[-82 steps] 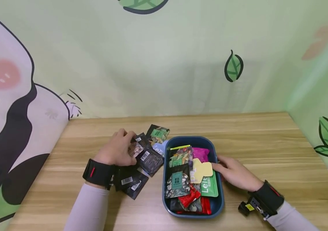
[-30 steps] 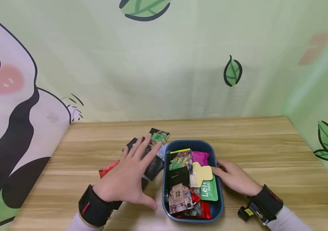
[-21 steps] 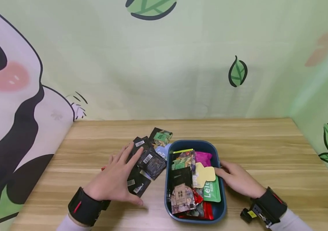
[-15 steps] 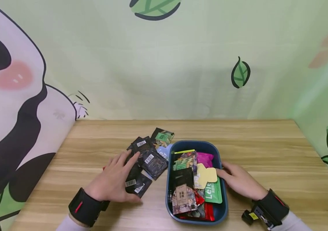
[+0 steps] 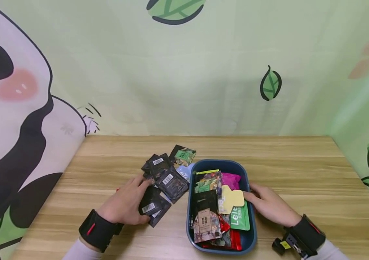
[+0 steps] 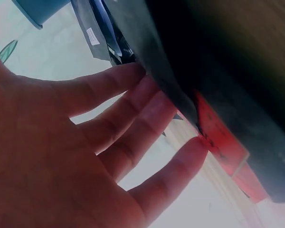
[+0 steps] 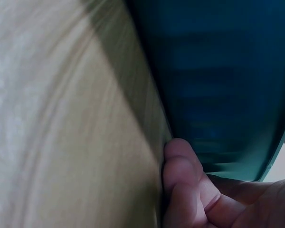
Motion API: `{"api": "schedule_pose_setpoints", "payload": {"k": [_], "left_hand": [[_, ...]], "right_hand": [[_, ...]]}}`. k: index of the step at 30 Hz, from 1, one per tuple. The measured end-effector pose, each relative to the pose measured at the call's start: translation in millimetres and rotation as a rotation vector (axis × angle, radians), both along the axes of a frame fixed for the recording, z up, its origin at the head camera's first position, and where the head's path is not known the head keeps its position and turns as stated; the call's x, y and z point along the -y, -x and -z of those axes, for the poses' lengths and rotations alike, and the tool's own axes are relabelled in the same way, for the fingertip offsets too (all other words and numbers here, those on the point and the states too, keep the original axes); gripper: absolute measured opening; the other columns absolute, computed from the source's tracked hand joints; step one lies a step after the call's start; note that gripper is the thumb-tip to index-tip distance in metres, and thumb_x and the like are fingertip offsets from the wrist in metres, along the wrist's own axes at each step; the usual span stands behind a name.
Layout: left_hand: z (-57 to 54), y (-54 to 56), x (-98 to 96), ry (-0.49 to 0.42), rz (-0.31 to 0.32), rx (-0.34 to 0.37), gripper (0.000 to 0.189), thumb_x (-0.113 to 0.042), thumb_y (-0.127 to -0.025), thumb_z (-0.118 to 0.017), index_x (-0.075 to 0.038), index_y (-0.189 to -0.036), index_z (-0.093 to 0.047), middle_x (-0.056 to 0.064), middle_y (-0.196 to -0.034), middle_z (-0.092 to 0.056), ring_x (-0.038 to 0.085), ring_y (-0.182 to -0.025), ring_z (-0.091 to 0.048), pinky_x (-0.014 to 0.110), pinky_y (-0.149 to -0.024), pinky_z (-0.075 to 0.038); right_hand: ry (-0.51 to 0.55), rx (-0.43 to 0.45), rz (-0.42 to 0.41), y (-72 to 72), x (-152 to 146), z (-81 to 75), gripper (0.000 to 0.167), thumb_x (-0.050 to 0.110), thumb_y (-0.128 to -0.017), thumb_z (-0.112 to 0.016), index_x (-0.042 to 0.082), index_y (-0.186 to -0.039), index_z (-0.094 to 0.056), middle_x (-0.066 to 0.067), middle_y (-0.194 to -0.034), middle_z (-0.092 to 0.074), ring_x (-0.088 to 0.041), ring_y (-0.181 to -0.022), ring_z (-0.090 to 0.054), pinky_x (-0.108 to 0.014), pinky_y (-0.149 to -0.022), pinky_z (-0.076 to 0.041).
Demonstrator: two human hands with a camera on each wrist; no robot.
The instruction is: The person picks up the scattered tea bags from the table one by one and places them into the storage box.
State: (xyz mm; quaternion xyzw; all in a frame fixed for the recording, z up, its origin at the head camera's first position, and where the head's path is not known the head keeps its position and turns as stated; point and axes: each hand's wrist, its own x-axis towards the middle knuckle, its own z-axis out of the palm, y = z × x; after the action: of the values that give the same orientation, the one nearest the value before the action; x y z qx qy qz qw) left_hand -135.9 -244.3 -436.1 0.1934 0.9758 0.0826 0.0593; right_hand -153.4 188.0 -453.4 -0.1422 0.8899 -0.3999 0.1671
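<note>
My left hand (image 5: 124,204) grips a black sachet (image 5: 150,206) with a barcode, in the pile left of the box. Its thumb lies at the sachet's near edge. In the left wrist view the fingertips (image 6: 154,102) meet the edge of the black sachet, and a red packet (image 6: 223,135) shows beside it. My right hand (image 5: 270,204) holds the right side of a dark blue box (image 5: 252,231), thumb at the rim. Curled fingers (image 7: 183,171) press low against the outer wall in the right wrist view.
More black sachets (image 5: 172,183) overlap on the wooden table (image 5: 301,162), with a light blue packet (image 5: 182,171) and a green-labelled sachet (image 5: 183,155) behind. Inside the box lie a pink packet (image 5: 230,180), a yellow card (image 5: 233,200), a green packet (image 5: 240,218) and several patterned sachets.
A brown-labelled sachet has come to lie on top in the box. My left hand has gone from over the pile back to its left side and closed on a black sachet. The right hand stays.
</note>
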Motion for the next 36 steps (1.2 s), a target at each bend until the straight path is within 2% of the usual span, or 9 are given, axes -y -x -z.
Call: {"api": "schedule_pose_setpoints", "payload": {"k": [4,9,14,19,23,27,32,36], "left_hand": [[0.5,0.9,-1.8,-0.015,0.002,0.009,0.1,-0.038,-0.056,-0.096,-0.006,-0.142,-0.055,0.014,-0.134,-0.055,0.027,-0.11,-0.058,0.048,-0.093,-0.055],[-1.8,-1.5,-3.4,-0.039,0.023,0.022,0.101,-0.033,-0.054,-0.094,-0.007,-0.143,-0.053,0.014,-0.129,-0.055,0.024,-0.106,-0.057,0.045,-0.092,-0.054],[-18.3,-9.2,-6.9,-0.093,0.072,0.017,0.094,-0.032,-0.057,-0.093,-0.008,-0.139,-0.056,0.009,-0.129,-0.055,0.021,-0.106,-0.056,0.043,-0.091,-0.054],[-40.1,-12.6,-24.8,-0.142,0.181,-0.063,0.092,-0.036,-0.06,-0.093,-0.015,-0.14,-0.054,-0.001,-0.124,-0.052,0.014,-0.102,-0.052,0.034,-0.086,-0.054],[-53.7,-4.3,-51.7,-0.187,0.296,-0.135,0.092,-0.035,-0.061,-0.091,-0.016,-0.141,-0.052,-0.003,-0.122,-0.05,0.011,-0.101,-0.049,0.029,-0.083,-0.053],[-64.4,9.2,-82.4,-0.215,0.385,-0.164,0.091,-0.036,-0.063,-0.088,-0.017,-0.143,-0.051,-0.003,-0.123,-0.048,0.011,-0.104,-0.048,0.027,-0.083,-0.053],[-73.2,24.4,-114.7,-0.242,0.443,-0.175,0.09,-0.038,-0.064,-0.087,-0.018,-0.145,-0.05,-0.004,-0.123,-0.049,0.01,-0.106,-0.049,0.027,-0.088,-0.053],[-78.0,35.8,-129.9,-0.265,0.469,-0.184,0.089,-0.036,-0.066,-0.086,-0.016,-0.146,-0.05,-0.001,-0.125,-0.05,0.011,-0.107,-0.051,0.028,-0.089,-0.054]], "right_hand": [[-0.009,-0.02,0.007,-0.3,0,0.7,0.053,0.038,-0.109,-0.048,0.004,-0.149,-0.053,-0.007,-0.124,-0.07,-0.018,-0.105,-0.06,-0.034,-0.09,-0.05],[-0.014,-0.016,0.026,-1.6,0,2.4,0.053,0.039,-0.109,-0.049,0.004,-0.149,-0.054,-0.006,-0.119,-0.07,-0.018,-0.102,-0.06,-0.034,-0.087,-0.049],[-0.018,-0.039,0.033,-2.6,1,2.5,0.051,0.04,-0.108,-0.05,0.006,-0.147,-0.057,-0.004,-0.112,-0.069,-0.017,-0.098,-0.059,-0.033,-0.083,-0.047],[-0.015,-0.06,0.029,-1.9,1,2.2,0.052,0.04,-0.108,-0.05,0.006,-0.145,-0.058,-0.005,-0.116,-0.071,-0.016,-0.102,-0.061,-0.037,-0.089,-0.051],[-0.017,-0.059,0.028,0.2,-1,0.5,0.051,0.04,-0.108,-0.05,0.006,-0.145,-0.058,-0.004,-0.115,-0.072,-0.016,-0.101,-0.061,-0.037,-0.09,-0.051],[-0.021,-0.065,0.03,2.1,-3,-0.4,0.05,0.04,-0.108,-0.05,0.007,-0.144,-0.059,-0.004,-0.115,-0.072,-0.016,-0.102,-0.062,-0.036,-0.09,-0.051],[-0.009,-0.08,0.023,2.8,-3,2.0,0.046,0.039,-0.108,-0.051,0.008,-0.141,-0.061,-0.001,-0.103,-0.07,-0.014,-0.093,-0.059,-0.029,-0.08,-0.047],[-0.002,-0.071,0.017,0.9,-3,5.0,0.043,0.038,-0.108,-0.051,0.009,-0.138,-0.063,0.0,-0.096,-0.066,-0.014,-0.088,-0.057,-0.028,-0.075,-0.044]]}}
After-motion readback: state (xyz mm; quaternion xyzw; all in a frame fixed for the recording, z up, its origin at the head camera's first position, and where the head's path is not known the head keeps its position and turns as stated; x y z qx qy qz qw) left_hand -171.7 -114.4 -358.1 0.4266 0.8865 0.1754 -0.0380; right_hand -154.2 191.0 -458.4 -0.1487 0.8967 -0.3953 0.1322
